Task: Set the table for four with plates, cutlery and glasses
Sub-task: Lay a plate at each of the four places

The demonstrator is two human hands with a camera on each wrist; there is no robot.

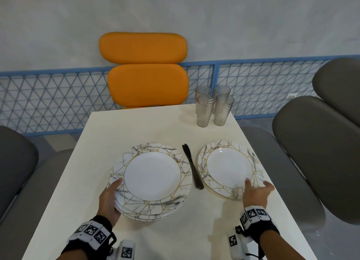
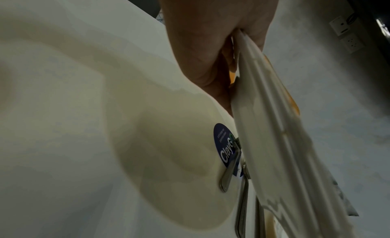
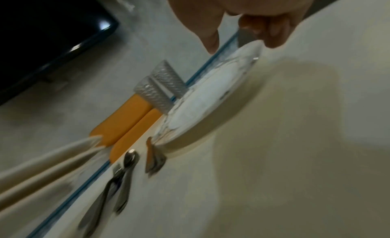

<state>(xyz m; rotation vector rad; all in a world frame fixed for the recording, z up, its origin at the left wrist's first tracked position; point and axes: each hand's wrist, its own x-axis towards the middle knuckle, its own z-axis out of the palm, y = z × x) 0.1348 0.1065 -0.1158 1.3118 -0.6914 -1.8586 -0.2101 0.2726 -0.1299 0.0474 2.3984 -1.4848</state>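
Note:
My left hand (image 1: 114, 193) grips a stack of marble-patterned plates (image 1: 153, 178) at its left rim, thumb on top and fingers underneath. In the left wrist view the stack (image 2: 274, 128) shows edge-on, held just off the table. A single matching plate (image 1: 228, 168) lies flat on the table's right side. My right hand (image 1: 258, 188) is at its near rim, fingers relaxed, with the thumb over the rim. Dark cutlery (image 1: 191, 168) lies between the stack and the plate. The right wrist view shows a spoon (image 3: 129, 158) and a fork (image 3: 154, 160). Several ribbed glasses (image 1: 213, 105) stand at the far right corner.
The cream table (image 1: 148, 127) is narrow, with edges close on both sides. An orange chair (image 1: 146, 70) stands at the far end, grey chairs at the left (image 1: 15, 158) and right (image 1: 319, 146). A blue mesh fence (image 1: 58, 96) runs behind.

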